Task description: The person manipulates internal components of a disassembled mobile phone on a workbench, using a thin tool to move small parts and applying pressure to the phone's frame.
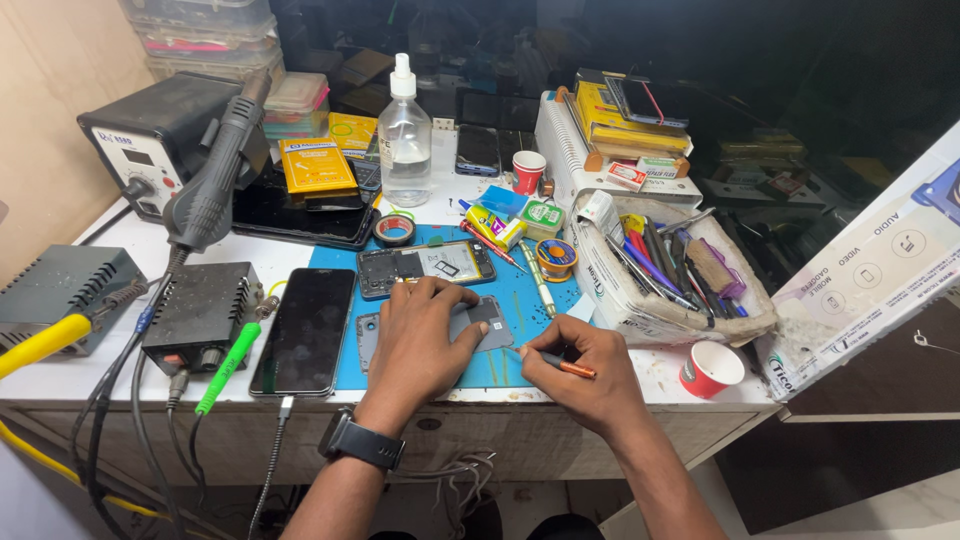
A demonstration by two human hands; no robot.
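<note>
Pressing down flat with spread fingers, the left hand (425, 335) is lying open on a grey rectangular phone back panel (478, 322), which is resting on a blue rubber work mat (520, 300) on the white tabletop (120, 235). Just beside it, the right hand (578, 372) is curling closed around a slim orange-handled tool (565, 366), its tip lying near the panel's edge. Beyond the left hand's fingertips, an opened phone body with its insides showing (425, 266) is lying on the mat. Left of that hand, a black smartphone with a dark screen (305, 328) is lying with a cable plugged in. Right of the right hand, a small red paper cup (711, 368) is standing by a worn tray crowded with tools (640, 310).
</note>
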